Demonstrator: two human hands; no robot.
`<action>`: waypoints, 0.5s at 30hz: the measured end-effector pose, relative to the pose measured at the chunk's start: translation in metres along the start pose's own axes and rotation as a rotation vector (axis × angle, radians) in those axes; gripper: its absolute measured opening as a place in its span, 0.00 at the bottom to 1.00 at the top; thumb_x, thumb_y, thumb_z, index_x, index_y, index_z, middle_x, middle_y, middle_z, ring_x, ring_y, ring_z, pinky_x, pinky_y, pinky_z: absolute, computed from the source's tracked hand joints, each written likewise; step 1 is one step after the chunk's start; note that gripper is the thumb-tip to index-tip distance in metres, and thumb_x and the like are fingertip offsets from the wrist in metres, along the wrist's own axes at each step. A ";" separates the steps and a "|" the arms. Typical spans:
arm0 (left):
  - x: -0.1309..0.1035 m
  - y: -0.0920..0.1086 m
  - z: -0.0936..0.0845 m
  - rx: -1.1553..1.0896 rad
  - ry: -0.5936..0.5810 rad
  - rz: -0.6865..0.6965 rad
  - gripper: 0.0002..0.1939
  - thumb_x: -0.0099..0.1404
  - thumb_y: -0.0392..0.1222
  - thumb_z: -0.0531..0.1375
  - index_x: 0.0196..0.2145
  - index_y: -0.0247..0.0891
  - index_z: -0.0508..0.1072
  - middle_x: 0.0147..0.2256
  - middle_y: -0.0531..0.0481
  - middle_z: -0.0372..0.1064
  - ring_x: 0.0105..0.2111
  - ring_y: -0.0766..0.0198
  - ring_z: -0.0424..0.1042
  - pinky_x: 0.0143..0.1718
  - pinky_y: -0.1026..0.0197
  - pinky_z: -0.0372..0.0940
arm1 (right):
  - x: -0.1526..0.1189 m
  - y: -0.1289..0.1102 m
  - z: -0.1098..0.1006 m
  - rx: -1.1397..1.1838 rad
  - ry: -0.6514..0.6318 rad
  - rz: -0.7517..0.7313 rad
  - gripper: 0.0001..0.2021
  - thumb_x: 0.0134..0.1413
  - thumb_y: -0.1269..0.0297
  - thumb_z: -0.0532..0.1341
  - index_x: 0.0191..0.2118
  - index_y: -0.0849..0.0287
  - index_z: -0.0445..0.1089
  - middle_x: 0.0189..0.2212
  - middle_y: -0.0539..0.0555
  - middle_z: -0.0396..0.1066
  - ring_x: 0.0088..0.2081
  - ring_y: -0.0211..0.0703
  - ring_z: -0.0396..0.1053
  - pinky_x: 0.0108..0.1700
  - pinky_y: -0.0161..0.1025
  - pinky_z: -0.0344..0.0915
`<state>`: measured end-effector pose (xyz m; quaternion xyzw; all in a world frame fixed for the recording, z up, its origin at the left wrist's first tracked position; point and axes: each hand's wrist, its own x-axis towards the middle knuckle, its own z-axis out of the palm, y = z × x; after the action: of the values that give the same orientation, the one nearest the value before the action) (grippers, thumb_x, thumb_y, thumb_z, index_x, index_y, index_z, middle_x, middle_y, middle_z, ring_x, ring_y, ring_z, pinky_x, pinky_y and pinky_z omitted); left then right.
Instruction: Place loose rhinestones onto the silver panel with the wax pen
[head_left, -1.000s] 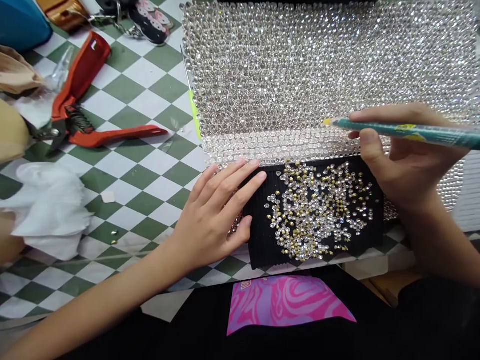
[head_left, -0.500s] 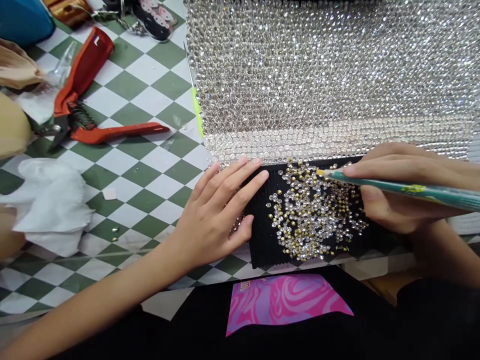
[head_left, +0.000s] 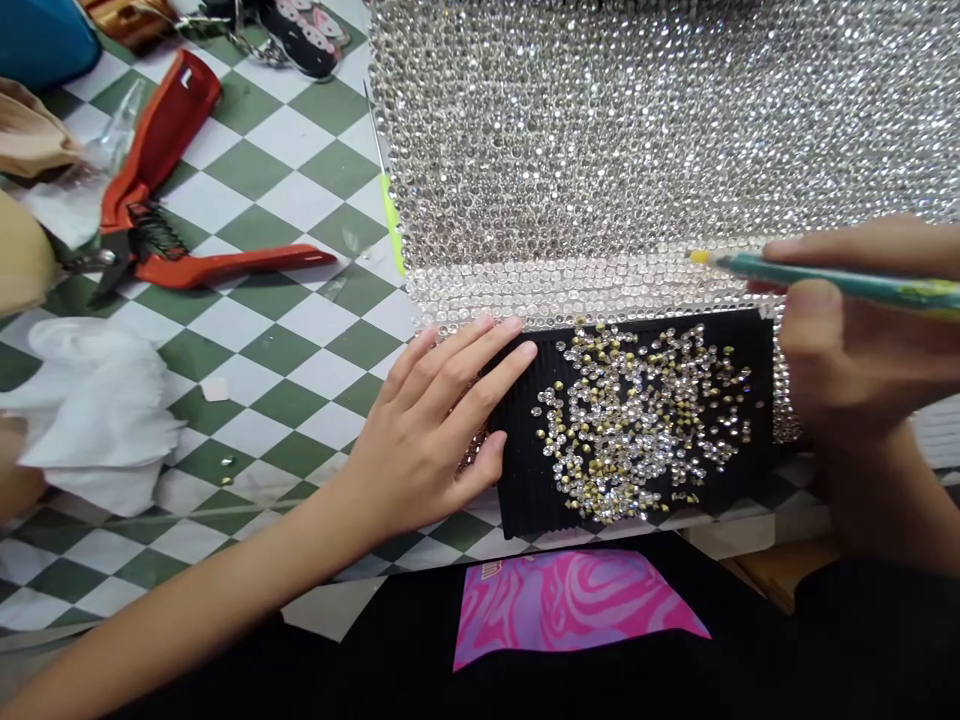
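Observation:
My right hand [head_left: 847, 350] is closed around a green pencil [head_left: 825, 280] with a yellow tip. That tip is over the pale rows along the near edge of a rhinestone-covered sheet [head_left: 600, 140]; whether it touches them or carries a stone I cannot tell. My left hand [head_left: 442, 420] lies with fingers spread, its fingertips at the left end of a black ridged tray [head_left: 525, 490] and close to the sheet's edge. Many loose rhinestones [head_left: 622, 430], clear and gold-backed, are scattered on the tray.
Red-handled pruning shears [head_left: 165, 190] lie at left on the checked tablecloth [head_left: 292, 330]. Crumpled white tissue [head_left: 105, 410] is nearer me. A lime-green handled tool [head_left: 391, 225] sits by the sheet's left edge, and a pink-purple patterned piece [head_left: 577, 610] is below the table edge.
My right hand has moved up and to the right with the pencil, from the loose stones on the tray to the sheet's pale rows. My left hand has stayed put.

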<state>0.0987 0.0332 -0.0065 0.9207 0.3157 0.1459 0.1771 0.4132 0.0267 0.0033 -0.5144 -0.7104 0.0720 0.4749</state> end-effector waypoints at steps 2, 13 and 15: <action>0.000 0.000 0.000 0.000 -0.004 -0.004 0.33 0.68 0.35 0.52 0.69 0.39 0.52 0.66 0.42 0.59 0.67 0.53 0.57 0.70 0.48 0.48 | 0.002 0.009 0.004 -0.052 -0.013 -0.145 0.29 0.43 0.84 0.64 0.49 0.46 0.72 0.44 0.37 0.77 0.37 0.30 0.74 0.38 0.34 0.72; -0.001 0.000 0.001 -0.005 0.008 -0.004 0.33 0.68 0.36 0.52 0.69 0.39 0.53 0.66 0.43 0.59 0.68 0.54 0.56 0.70 0.49 0.47 | 0.005 0.016 0.009 -0.087 -0.115 -0.095 0.21 0.50 0.78 0.63 0.48 0.48 0.70 0.43 0.40 0.76 0.40 0.31 0.75 0.41 0.37 0.75; -0.001 0.000 0.001 -0.003 0.008 -0.002 0.32 0.68 0.36 0.52 0.69 0.38 0.53 0.66 0.43 0.59 0.68 0.54 0.56 0.70 0.50 0.47 | 0.004 0.014 0.008 -0.103 -0.072 -0.122 0.18 0.51 0.77 0.63 0.46 0.50 0.71 0.42 0.40 0.76 0.38 0.29 0.74 0.40 0.35 0.75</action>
<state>0.0984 0.0327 -0.0070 0.9195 0.3171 0.1497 0.1773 0.4167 0.0392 -0.0068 -0.4910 -0.7598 0.0245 0.4255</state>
